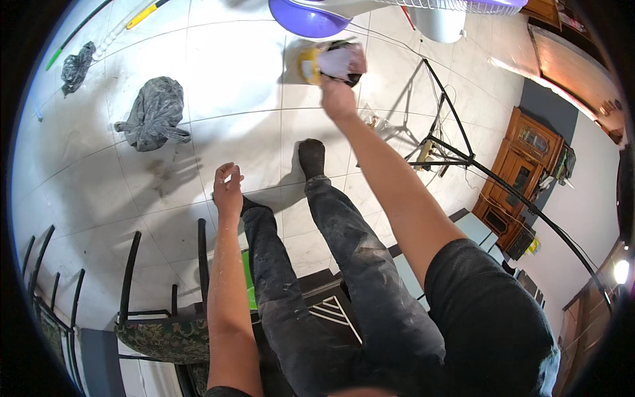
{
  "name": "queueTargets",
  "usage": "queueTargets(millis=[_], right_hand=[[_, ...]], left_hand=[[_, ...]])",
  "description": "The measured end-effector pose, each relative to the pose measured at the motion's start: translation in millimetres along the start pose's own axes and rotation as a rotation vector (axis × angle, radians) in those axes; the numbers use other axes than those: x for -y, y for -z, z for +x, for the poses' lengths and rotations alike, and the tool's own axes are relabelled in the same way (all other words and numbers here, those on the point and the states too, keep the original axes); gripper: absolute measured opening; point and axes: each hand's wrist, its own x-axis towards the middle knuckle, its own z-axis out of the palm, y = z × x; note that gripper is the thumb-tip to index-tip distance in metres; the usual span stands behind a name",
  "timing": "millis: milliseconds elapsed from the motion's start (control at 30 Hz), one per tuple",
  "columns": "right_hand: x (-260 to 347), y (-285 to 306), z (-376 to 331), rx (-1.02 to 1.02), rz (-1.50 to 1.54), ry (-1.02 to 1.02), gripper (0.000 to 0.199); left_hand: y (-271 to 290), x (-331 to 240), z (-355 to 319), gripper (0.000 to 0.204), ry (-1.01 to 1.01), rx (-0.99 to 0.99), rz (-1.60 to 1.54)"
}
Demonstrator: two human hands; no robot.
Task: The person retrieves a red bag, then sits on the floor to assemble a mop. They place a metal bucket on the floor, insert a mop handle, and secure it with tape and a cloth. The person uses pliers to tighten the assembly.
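Observation:
My right hand is stretched out over the tiled floor and closed on a blurred bundle of crumpled packaging. Yellow, white, pinkish and black parts show in the bundle, but I cannot make out its exact kind. My left hand hangs lower, left of my feet, its fingers loosely curled with nothing visible in them. Ahead and to its left, a knotted grey plastic bag lies on the floor.
A smaller dark bag lies far left near long-handled tools. Purple basins and a white bucket stand at the far side. A black metal stand with cables is at the right. Upturned chairs are near left.

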Motion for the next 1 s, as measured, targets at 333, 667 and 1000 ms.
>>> queueTargets(millis=[333, 667, 1000], right_hand=[[-18.8, -6.7, -18.5, 0.029, -0.039, 0.247, 0.034], [119.5, 42.9, -20.0, -0.169, -0.093, 0.913, 0.015], [82.9, 54.2, 123.8, 0.018, 0.313, 0.795, 0.083]], left_hand=[[-35.2, -40.9, 51.1, 0.046, -0.429, 0.049, 0.148], [-19.8, -164.9, 125.0, 0.105, -1.024, 0.102, 0.6], [-16.8, -196.9, 189.8, 0.056, -1.236, 0.146, 0.551]])
